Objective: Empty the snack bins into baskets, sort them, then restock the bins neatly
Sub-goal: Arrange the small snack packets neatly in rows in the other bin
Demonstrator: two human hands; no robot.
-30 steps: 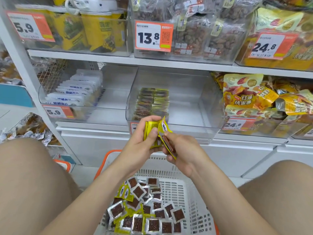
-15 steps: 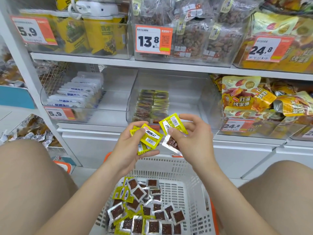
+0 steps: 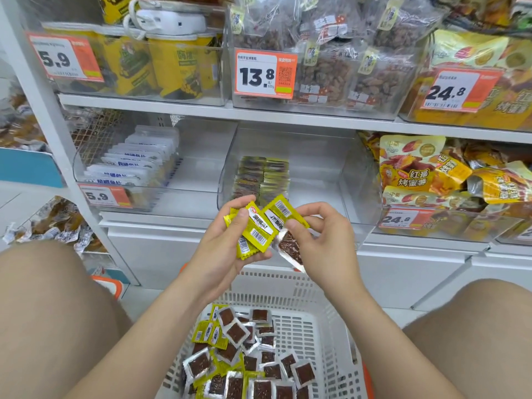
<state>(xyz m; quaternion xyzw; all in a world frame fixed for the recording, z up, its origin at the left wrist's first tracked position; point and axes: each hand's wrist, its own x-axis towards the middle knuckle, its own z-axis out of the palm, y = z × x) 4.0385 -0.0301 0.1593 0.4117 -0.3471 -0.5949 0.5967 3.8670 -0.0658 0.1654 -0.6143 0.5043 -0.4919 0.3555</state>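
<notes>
My left hand (image 3: 221,249) grips a small fan of yellow snack packets (image 3: 256,230), barcode sides up. My right hand (image 3: 319,240) pinches two more packets (image 3: 283,214), one yellow side up and one showing its clear brown window below. Both hands hover above a white basket (image 3: 319,335) holding several of the same packets (image 3: 244,361) in a loose pile. Behind the hands stands a clear bin (image 3: 316,156) on the lower shelf, with two neat rows of packets (image 3: 262,177) at its left.
A clear bin of white packets (image 3: 135,159) stands to the left, a bin of yellow sweet-potato bags (image 3: 449,174) to the right. The upper shelf (image 3: 288,115) carries full bins with price tags. My knees flank the basket. An orange basket handle (image 3: 108,285) shows at left.
My hands have drawn slightly apart and turned the packets barcode side up. The left hand's packets have fanned out. The camera has moved closer and tilted a little.
</notes>
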